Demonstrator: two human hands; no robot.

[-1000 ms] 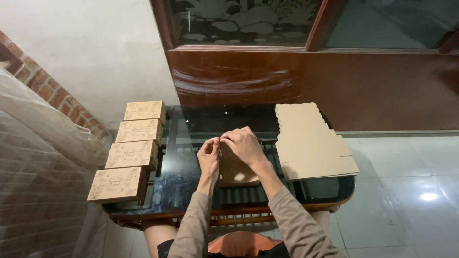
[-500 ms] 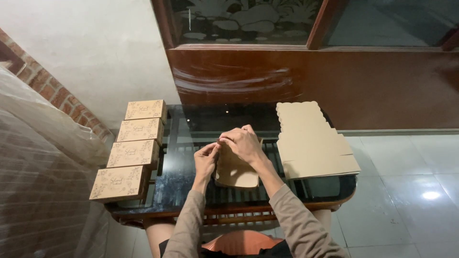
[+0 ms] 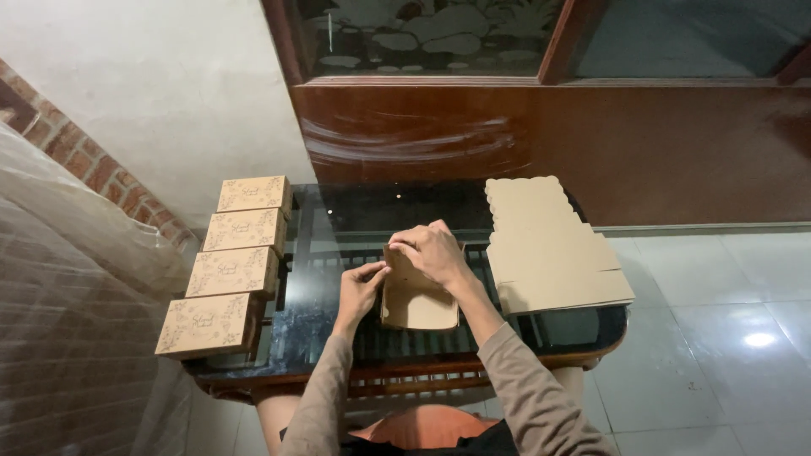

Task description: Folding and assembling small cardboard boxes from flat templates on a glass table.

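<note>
Both hands on a half-formed cardboard box (image 3: 420,304) at mid-desk (image 3: 338,219). Left hand (image 3: 361,285) pinches the left wall, fingers closed on it; right hand (image 3: 432,251) curls over the far flap (grip closed). Best to crease squarely — press along the fold, wall braced upright.

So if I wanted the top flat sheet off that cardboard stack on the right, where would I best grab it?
Probably by the near right corner of the stack of flat cardboard blanks, coming from the right: that corner overhangs the glass table, so fingers can likely slip under it.
</note>
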